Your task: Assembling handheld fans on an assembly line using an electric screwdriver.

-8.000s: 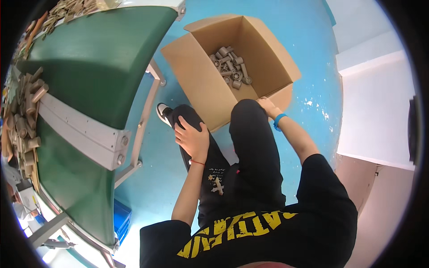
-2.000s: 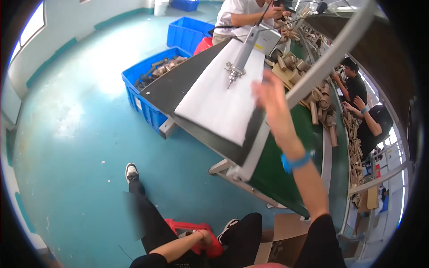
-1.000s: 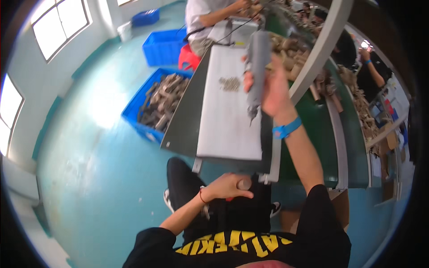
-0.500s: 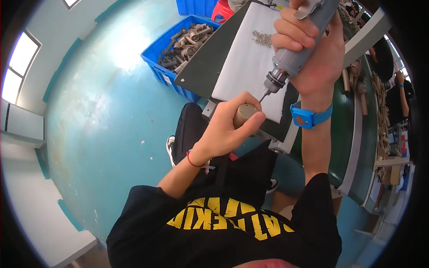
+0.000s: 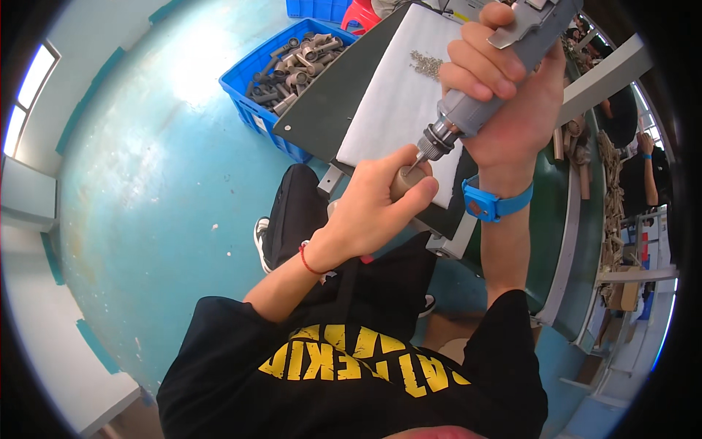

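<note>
By the near edge of the bench (image 5: 311,117), my left hand (image 5: 374,199) grips the tan part (image 5: 402,183), and my right hand (image 5: 518,130), wrapped round the grey driver (image 5: 475,111), should hold its bit (image 5: 417,162) (seemingly touching) straight and steady.

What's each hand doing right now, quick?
Left hand: closed around a tan, round-ended part.
Right hand: closed around a grey power screwdriver, its bit pointing down at that part.

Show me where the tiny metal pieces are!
In the head view, the metal pieces lie near the top on the white sheet, left of the right hand.
</note>
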A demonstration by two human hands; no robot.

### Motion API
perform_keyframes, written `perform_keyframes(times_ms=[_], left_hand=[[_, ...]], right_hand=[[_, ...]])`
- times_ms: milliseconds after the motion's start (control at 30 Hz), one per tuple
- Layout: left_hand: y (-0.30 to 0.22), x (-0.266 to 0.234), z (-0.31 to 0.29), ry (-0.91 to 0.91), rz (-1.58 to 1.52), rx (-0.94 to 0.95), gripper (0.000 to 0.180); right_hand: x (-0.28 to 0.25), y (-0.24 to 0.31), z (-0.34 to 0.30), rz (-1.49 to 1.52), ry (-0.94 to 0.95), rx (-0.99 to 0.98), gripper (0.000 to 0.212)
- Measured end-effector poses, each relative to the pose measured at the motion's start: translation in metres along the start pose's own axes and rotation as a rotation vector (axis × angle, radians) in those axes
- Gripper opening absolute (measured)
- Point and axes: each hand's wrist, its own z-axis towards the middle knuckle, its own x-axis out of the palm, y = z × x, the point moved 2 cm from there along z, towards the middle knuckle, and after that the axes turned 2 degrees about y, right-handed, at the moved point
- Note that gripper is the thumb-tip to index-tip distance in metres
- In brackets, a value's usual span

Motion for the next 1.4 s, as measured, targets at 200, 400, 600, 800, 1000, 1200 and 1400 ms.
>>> perform_keyframes(times_ms=[200,400,600,800,1000,1200,1400], left_hand=[[-0.001,-0.002,0.0,-0.014,-0.009,0.002,0.022],[0.001,-0.003,0.002,-0.03,0.001,0.017,0.021],[0.002,-0.002,0.003,-0.02,0.029,0.04,0.021],[0.0,-0.004,0.004,-0.035,0.014,0.001,0.021],[-0.001,-0.004,0.004,-0.016,0.014,-0.032,0.019],[0.002,0.001,0.003,-0.024,-0.005,-0.049,0.02],[0.001,0.002,0.004,-0.006,0.0,-0.082,0.021]], right_hand=[[0.06,-0.035,0.027,-0.587,-1.145,-0.254,0.057],[0.058,-0.016,0.017,-0.633,-1.022,-0.047,0.044],[0.057,-0.016,0.018,-0.605,-1.022,-0.045,0.045],[0.058,-0.013,0.016,-0.618,-1.016,-0.032,0.045],[0.058,-0.012,0.017,-0.631,-1.003,-0.034,0.044],[0.061,-0.012,0.016,-0.632,-1.035,-0.031,0.044],[0.065,-0.013,0.019,-0.655,-1.04,-0.052,0.042]])
